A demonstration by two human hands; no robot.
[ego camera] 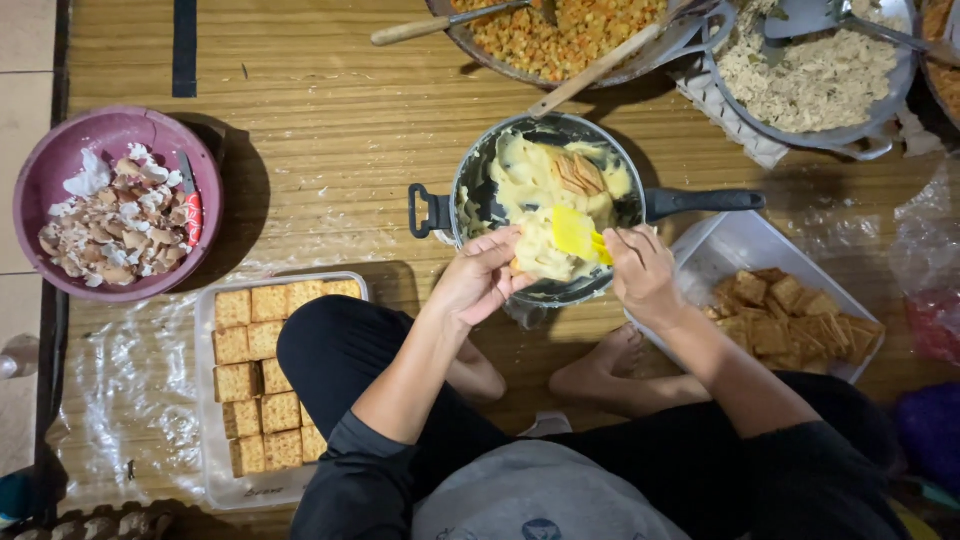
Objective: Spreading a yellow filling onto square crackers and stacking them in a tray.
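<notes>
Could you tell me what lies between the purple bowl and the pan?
Only bare wooden floor lies between the purple bowl and the pan, in the head view.

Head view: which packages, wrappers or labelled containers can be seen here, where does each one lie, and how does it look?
Small wrapper: in the purple bowl of eggshells, right side; narrow, red and white.
Clear plastic tray: left of the person's knee; rectangular, filled with square filled crackers, dark writing on its near rim.
White tray: right of the pan; rectangular, holds loose brown crackers.
Clear plastic bag: far right edge; crumpled, transparent.
No signs or screens.
</notes>
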